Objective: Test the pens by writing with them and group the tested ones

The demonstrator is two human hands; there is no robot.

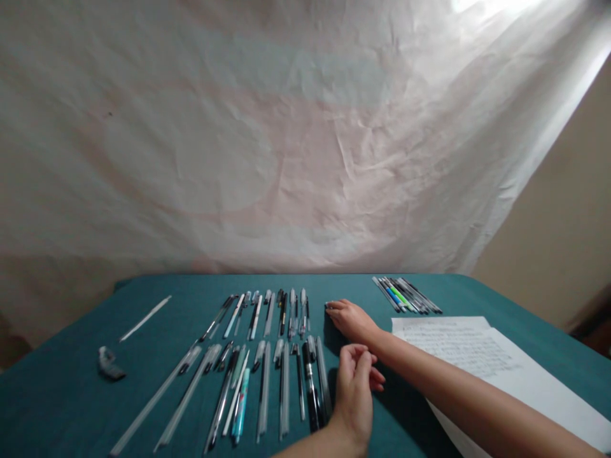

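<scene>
— What is the nearest hand doing?

— The left hand [354, 391] is resting low, its fingers curling together against the thumb. I am seeing nothing inside them. The near row of pens [286, 388] is lying just to its left, almost touching it.

— And the right hand [352, 320]?

— It is lying just beyond the left one, flat on the table [71, 394]. Its fingertips [335, 306] are touching a small dark thing [328, 310] at the right end of the far row of pens [267, 312]. Whether they are pinching or only pressing it, I cannot tell.

— How should it be going, to be done well?

— Slowly, I think, keeping that piece parallel to its neighbours and not pushing them. Farther right of the grip, a bundle of pens [407, 294] is lying well apart.
</scene>
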